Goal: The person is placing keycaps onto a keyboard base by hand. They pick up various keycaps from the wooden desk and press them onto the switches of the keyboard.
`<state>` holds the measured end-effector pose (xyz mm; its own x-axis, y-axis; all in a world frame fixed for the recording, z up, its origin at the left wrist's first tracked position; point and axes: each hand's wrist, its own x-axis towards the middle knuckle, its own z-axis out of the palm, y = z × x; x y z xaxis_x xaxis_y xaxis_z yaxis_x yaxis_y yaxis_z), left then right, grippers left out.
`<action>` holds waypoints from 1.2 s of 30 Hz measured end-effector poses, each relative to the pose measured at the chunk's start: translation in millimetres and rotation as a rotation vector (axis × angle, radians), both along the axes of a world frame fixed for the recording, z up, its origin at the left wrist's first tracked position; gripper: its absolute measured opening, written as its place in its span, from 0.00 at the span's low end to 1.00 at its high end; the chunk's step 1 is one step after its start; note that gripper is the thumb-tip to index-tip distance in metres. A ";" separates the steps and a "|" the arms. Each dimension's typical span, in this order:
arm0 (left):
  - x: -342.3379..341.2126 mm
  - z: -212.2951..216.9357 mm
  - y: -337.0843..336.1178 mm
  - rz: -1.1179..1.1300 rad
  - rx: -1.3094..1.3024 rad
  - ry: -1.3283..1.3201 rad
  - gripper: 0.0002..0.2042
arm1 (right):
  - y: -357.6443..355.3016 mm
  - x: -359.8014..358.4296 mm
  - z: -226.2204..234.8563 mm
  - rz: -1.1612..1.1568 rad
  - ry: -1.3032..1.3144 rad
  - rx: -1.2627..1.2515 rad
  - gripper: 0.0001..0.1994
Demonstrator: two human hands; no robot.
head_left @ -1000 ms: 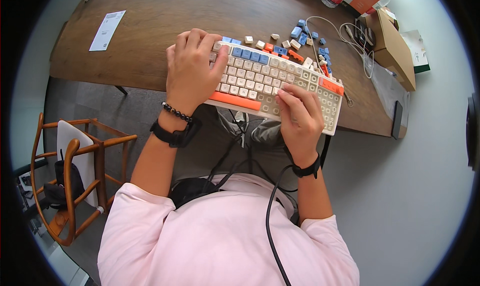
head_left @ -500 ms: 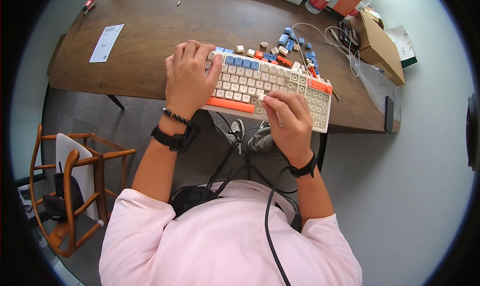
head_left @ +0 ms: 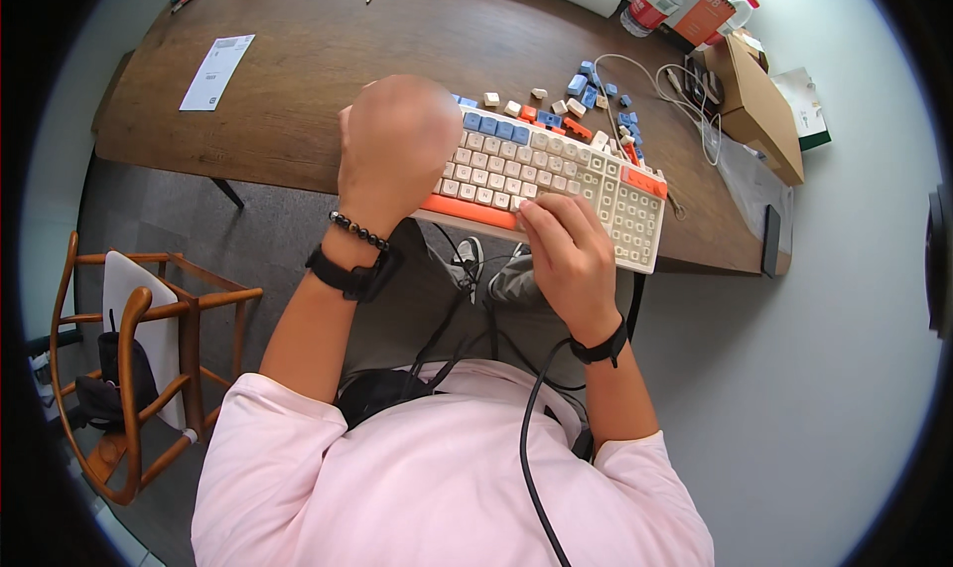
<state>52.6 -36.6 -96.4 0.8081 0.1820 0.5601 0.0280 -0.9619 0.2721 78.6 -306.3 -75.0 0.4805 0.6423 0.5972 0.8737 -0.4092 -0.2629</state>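
A cream keyboard (head_left: 586, 184) lies tilted at the table's near edge, its front overhanging. Cream and blue keycaps fill its left and middle, with an orange space bar (head_left: 469, 212) along the front; much of its right end shows bare switch sockets. Around the keyboard's left end is my left hand (head_left: 389, 160), closed on it, though a blur covers its fingers. My right hand (head_left: 576, 259) pinches a small cream keycap (head_left: 517, 204) against the bottom row, just right of the space bar's upper end. The fingertips partly hide that keycap.
Loose blue, cream and orange keycaps (head_left: 577, 85) lie behind the keyboard. A pale cable (head_left: 647, 69), a cardboard box (head_left: 759, 110), a plastic bottle (head_left: 655, 6) and a black phone-like slab (head_left: 771, 239) are to the right. A white paper (head_left: 216, 73) lies left; a wooden chair (head_left: 129, 368) stands lower left.
My right hand has brought the cream keycap down onto the bottom row, its fingers now closer together. My left hand stays at the keyboard's left end. The view has shifted slightly.
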 end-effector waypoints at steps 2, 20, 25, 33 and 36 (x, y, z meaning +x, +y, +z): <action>0.4 -1.4 1.5 -0.008 -0.039 -0.017 0.15 | 0.0 -1.1 2.4 0.012 -0.013 -0.021 0.16; 0.1 1.6 -2.9 0.071 -0.092 0.043 0.16 | 5.3 -3.8 29.6 0.068 0.103 -0.262 0.13; 0.9 4.0 -4.5 0.067 -0.104 0.044 0.16 | 5.4 3.2 39.1 0.102 0.131 -0.314 0.10; 6.3 5.8 3.0 0.059 -0.115 0.024 0.14 | 4.3 6.6 32.6 0.152 0.111 -0.324 0.11; 30.3 26.6 8.4 0.080 -0.150 0.136 0.14 | -0.9 10.4 28.2 0.166 0.143 -0.286 0.12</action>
